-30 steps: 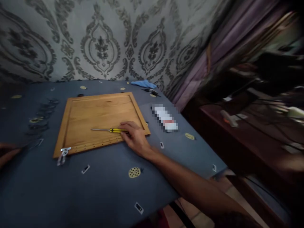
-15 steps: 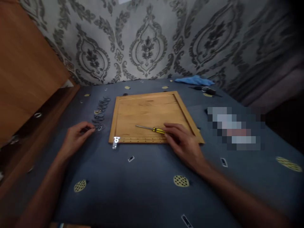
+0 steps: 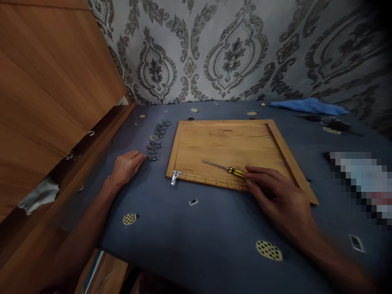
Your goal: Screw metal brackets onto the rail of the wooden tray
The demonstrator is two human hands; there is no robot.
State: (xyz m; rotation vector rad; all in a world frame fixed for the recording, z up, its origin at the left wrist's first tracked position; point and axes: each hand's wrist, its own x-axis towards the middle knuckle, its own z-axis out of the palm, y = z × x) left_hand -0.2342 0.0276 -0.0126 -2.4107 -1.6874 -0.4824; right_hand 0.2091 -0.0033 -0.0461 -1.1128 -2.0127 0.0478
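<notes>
My left hand (image 3: pixel 129 166) rests on the bedcloth with thumb and fingers pinched at the end of the nearest metal hook (image 3: pixel 152 158), one of several small looped hooks lying in a row. In my right hand (image 3: pixel 281 196) is a screwdriver (image 3: pixel 236 172) with a yellow and black handle, held over the wooden panel (image 3: pixel 226 143). Its shaft points left, above the panel's face. A silver hook (image 3: pixel 175 177) sits at the panel's near left corner and juts over the edge. Small dark holes run along the panel's near edge.
A blue cloth (image 3: pixel 309 106) and a dark object (image 3: pixel 333 122) lie at the back right. A blurred-out flat item (image 3: pixel 361 179) is at the right. A wooden cabinet (image 3: pixel 55 81) stands along the left, and patterned wallpaper (image 3: pixel 232 53) rises behind.
The view has swung left, so the panel and hands appear further right. My left fingers have come together at the nearest hook. My right hand still holds the screwdriver.
</notes>
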